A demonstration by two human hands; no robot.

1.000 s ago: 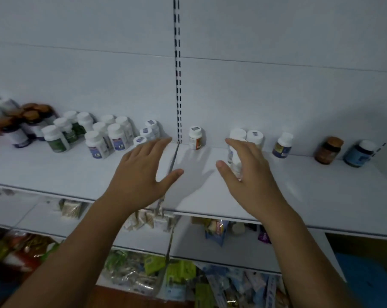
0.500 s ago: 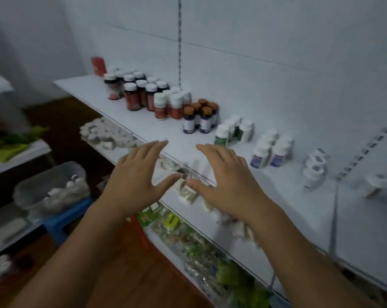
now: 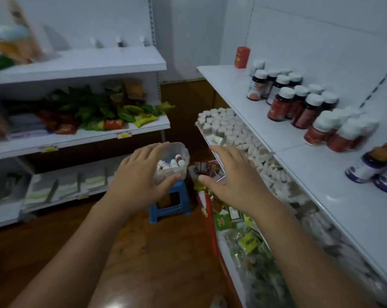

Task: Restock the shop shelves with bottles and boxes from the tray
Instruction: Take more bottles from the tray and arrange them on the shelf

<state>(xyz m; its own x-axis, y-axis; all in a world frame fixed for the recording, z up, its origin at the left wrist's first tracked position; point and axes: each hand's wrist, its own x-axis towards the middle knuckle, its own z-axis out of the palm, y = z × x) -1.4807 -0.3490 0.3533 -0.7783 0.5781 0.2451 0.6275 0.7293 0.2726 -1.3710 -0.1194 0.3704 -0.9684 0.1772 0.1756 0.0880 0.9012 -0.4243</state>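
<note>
A clear plastic tray (image 3: 181, 150) with several small bottles and boxes stands on a blue stool (image 3: 173, 202) down the aisle. My left hand (image 3: 141, 181) is held out in front of the tray, fingers spread, holding nothing. My right hand (image 3: 234, 178) hovers beside it, also spread and empty. To my right a white shelf (image 3: 334, 174) carries rows of white-capped bottles (image 3: 299, 105), dark-labelled bottles (image 3: 370, 167) and a red box (image 3: 242, 57).
A lower right shelf holds many small white items (image 3: 228, 125), and below it are green and yellow packets (image 3: 243, 230). A shelf unit (image 3: 81, 136) on the left carries snack bags. The floor (image 3: 143, 263) is dark wood.
My view has swung left from the shelf front to the aisle, bringing the tray on the stool into sight. My right hand was curved around a bottle a second ago; both hands are empty now.
</note>
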